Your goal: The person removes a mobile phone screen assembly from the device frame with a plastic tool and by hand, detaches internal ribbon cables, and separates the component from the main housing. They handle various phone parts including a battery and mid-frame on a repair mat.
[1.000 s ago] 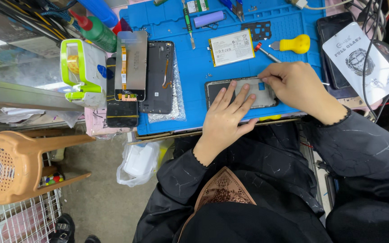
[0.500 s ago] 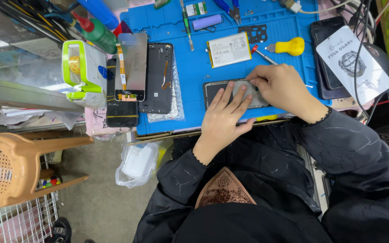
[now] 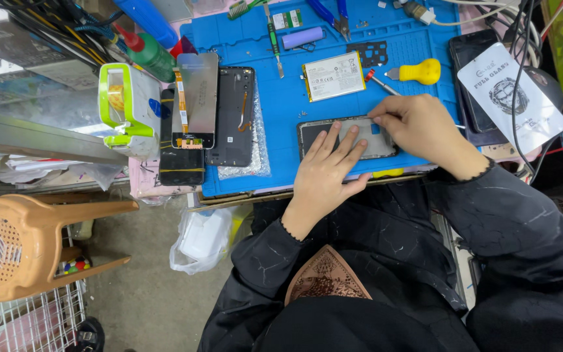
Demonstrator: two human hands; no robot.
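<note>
On the blue silicone mat [image 3: 281,137] covering the desk, the left hand [image 3: 326,171] presses flat, fingers spread, on the opened dark phone body [image 3: 346,138], whose long axis runs left-right, while the nearer right hand [image 3: 421,127] pinches at its upper right edge.

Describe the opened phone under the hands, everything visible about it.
The opened phone lies flat, lengthwise left to right, on the blue work mat near its front edge. It is a dark rectangular frame with a grey inner surface facing up and a small blue patch near its right end. The left hand presses flat on its middle, fingers spread. The right hand pinches at its upper right edge. Much of it is covered by the hands.
</note>
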